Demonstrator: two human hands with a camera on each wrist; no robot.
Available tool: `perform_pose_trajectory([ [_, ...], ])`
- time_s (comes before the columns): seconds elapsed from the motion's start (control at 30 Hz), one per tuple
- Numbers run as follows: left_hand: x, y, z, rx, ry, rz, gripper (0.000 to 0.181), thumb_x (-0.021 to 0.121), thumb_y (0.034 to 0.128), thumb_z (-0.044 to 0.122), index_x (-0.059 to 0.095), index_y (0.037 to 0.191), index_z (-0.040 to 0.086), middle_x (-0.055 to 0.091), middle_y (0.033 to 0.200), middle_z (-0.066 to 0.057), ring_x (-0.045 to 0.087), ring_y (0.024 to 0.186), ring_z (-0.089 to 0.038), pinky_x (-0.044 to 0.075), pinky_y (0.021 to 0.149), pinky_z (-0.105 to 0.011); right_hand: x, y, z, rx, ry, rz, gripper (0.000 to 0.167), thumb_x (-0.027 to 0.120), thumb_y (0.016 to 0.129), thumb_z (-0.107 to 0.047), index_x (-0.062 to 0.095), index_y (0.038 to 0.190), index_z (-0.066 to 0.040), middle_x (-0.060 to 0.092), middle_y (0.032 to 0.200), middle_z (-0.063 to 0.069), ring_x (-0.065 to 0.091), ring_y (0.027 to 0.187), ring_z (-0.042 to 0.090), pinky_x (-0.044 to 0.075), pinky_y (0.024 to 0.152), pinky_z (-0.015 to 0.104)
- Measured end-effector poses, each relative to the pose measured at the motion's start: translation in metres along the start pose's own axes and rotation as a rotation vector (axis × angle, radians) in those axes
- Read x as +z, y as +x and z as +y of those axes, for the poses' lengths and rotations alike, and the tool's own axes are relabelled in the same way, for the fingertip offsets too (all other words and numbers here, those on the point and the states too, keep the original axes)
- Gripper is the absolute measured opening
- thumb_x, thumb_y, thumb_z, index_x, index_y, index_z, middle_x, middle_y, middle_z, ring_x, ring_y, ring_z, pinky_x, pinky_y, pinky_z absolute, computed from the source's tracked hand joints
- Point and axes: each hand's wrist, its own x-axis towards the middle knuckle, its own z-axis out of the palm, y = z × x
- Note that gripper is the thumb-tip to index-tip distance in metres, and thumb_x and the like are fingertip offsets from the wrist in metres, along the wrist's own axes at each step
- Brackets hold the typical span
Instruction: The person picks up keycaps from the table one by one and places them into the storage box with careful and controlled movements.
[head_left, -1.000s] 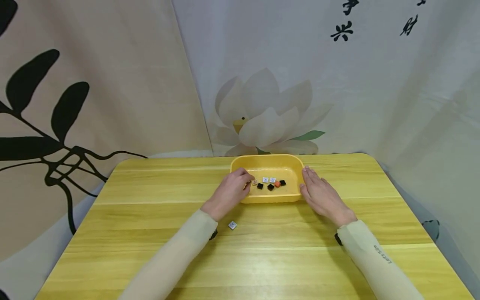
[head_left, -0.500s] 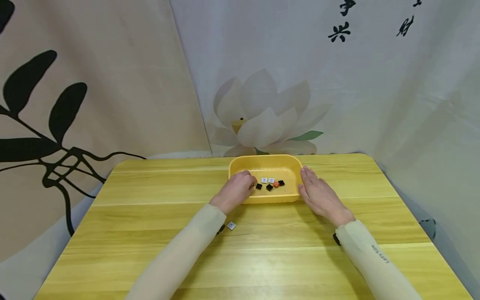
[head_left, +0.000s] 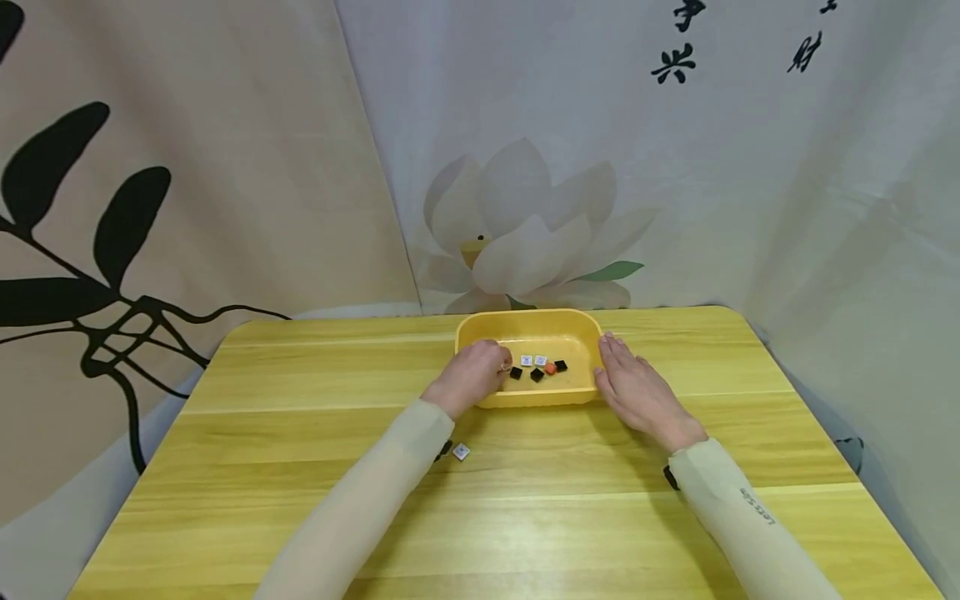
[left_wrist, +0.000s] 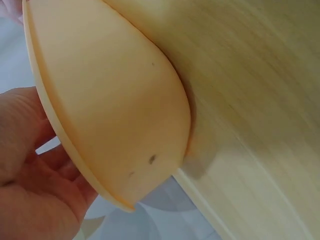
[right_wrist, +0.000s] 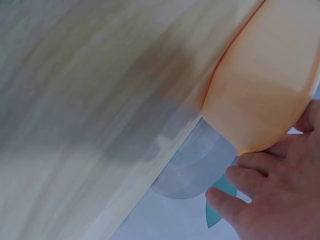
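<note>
A yellow plastic bin (head_left: 540, 399) stands at the table's far side. My left hand (head_left: 468, 373) reaches over its left end, and the fingertips pinch a small light-brown square tile (head_left: 506, 367), mostly covered by the fingers. Inside the bin lie two white tiles (head_left: 527, 361), several black tiles (head_left: 537, 375) and an orange piece (head_left: 551, 368). With straight fingers, my right hand (head_left: 645, 392) rests against the bin's right end. Both wrist views show the bin's outer wall (left_wrist: 120, 100), with the left palm (left_wrist: 45, 200) and right fingers (right_wrist: 250, 180) by its rim.
One white tile (head_left: 461, 452) lies on the wooden table (head_left: 540, 533), in front of the bin and close to the left wrist. Behind the table's far edge hangs a printed curtain (head_left: 300, 167).
My left hand has moved a little to the right, further into the bin, and its fingers have closed on the light-brown tile. The right hand stays against the bin.
</note>
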Motion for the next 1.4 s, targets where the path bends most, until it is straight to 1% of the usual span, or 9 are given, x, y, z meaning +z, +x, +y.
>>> perform_pose_trajectory([
  [0.1,-0.003,-0.006,-0.002,-0.042,0.006,0.026,0.025,0.069,0.1,0.016,0.075,0.123,0.007,0.072,0.117,-0.009,0.07,0.098,-0.024,0.058,0.083,-0.039,-0.001,0.0,-0.001,0.0,0.001,-0.005,0.061,0.034,0.113,-0.026,0.022,0.158,0.013,0.018,0.167,0.028,0.022,0.153,0.044,0.026,0.118,0.063],
  [0.17,-0.005,-0.012,-0.005,-0.054,0.01,0.061,0.034,0.07,0.101,0.023,0.071,0.132,0.009,0.069,0.125,-0.009,0.071,0.103,-0.026,0.058,0.085,-0.041,-0.002,0.0,-0.002,-0.001,0.001,-0.008,0.061,0.033,0.113,-0.027,0.022,0.158,0.013,0.018,0.167,0.028,0.022,0.153,0.044,0.026,0.118,0.063],
  [0.4,-0.012,-0.036,-0.022,-0.03,0.034,0.222,0.041,0.07,0.1003,0.027,0.067,0.136,0.007,0.067,0.132,-0.012,0.066,0.117,-0.031,0.052,0.1,-0.048,-0.003,0.0,-0.002,-0.003,-0.005,-0.012,0.061,0.032,0.113,-0.028,0.021,0.158,0.013,0.019,0.167,0.029,0.023,0.153,0.045,0.026,0.118,0.063],
  [0.57,-0.018,-0.055,-0.035,-0.081,0.048,0.254,0.053,0.068,0.101,0.034,0.057,0.145,0.005,0.059,0.143,-0.014,0.056,0.132,-0.034,0.042,0.11,-0.056,-0.004,-0.001,-0.002,0.0,-0.006,-0.015,0.061,0.033,0.113,-0.028,0.021,0.158,0.012,0.019,0.167,0.028,0.022,0.153,0.045,0.025,0.118,0.064],
  [0.73,-0.02,-0.073,-0.046,-0.117,0.042,0.246,0.064,0.065,0.1012,0.042,0.05,0.15,0.003,0.049,0.153,-0.018,0.044,0.143,-0.037,0.033,0.114,-0.063,-0.004,-0.002,-0.003,0.001,-0.004,-0.018,0.062,0.032,0.113,-0.028,0.022,0.158,0.012,0.018,0.167,0.029,0.022,0.153,0.045,0.025,0.118,0.064],
  [0.87,-0.02,-0.086,-0.052,-0.127,0.036,0.216,0.072,0.064,0.1002,0.049,0.046,0.153,0.004,0.037,0.162,-0.021,0.033,0.149,-0.043,0.026,0.115,-0.07,-0.004,-0.003,-0.003,-0.001,0.0,-0.021,0.061,0.032,0.113,-0.028,0.022,0.158,0.013,0.018,0.167,0.029,0.022,0.153,0.045,0.025,0.118,0.065],
  [1.0,-0.018,-0.099,-0.056,-0.127,0.036,0.165,0.078,0.061,0.0993,0.055,0.042,0.156,0.005,0.026,0.168,-0.021,0.024,0.153,-0.046,0.02,0.115,-0.073,-0.005,-0.003,-0.002,0.0,-0.002,-0.021,0.062,0.031,0.114,-0.029,0.022,0.158,0.013,0.018,0.167,0.029,0.022,0.153,0.045,0.025,0.118,0.065],
  [1.2,-0.011,-0.115,-0.061,-0.127,0.055,0.081,0.085,0.055,0.0996,0.062,0.036,0.161,0.006,0.015,0.171,-0.02,0.016,0.155,-0.045,0.016,0.115,-0.075,-0.005,-0.003,-0.004,0.0,-0.005,-0.022,0.061,0.033,0.113,-0.027,0.022,0.158,0.014,0.019,0.166,0.03,0.022,0.153,0.046,0.025,0.117,0.064],
  [1.4,-0.005,-0.126,-0.063,-0.108,0.087,0.029,0.086,0.056,0.0983,0.064,0.036,0.162,0.009,0.015,0.171,-0.02,0.018,0.154,-0.047,0.019,0.112,-0.077,-0.004,-0.002,-0.004,-0.003,-0.011,-0.019,0.061,0.033,0.113,-0.027,0.022,0.158,0.013,0.019,0.167,0.029,0.022,0.153,0.045,0.025,0.117,0.064],
])
